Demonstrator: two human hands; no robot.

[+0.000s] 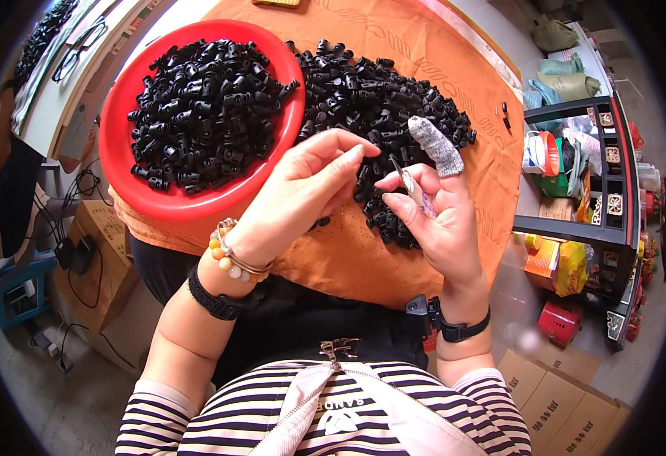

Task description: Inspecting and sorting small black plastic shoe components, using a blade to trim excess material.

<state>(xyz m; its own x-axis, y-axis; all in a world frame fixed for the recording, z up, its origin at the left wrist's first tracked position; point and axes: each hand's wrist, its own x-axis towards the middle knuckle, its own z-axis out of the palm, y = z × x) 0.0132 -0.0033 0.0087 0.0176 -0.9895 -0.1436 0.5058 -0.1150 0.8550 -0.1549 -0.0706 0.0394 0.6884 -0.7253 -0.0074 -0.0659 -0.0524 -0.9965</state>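
Note:
My left hand (302,190) hovers over the orange cloth (363,258), fingertips pinched together over the loose pile of small black plastic parts (378,99); whether a part sits between them I cannot tell. My right hand (439,220) is palm-up beside it, holding a small metal blade-like tool (409,182) between thumb and fingers. Its index finger wears a grey knitted fingertip cover (435,144). A red round bowl (120,129) at the left is heaped with the same black parts (204,106).
Cardboard boxes (105,258) and cables lie on the floor to the left. A dark shelf unit (591,182) with bags and packages stands at the right, more boxes (561,403) below it. A pale table with spectacles (78,49) is at upper left.

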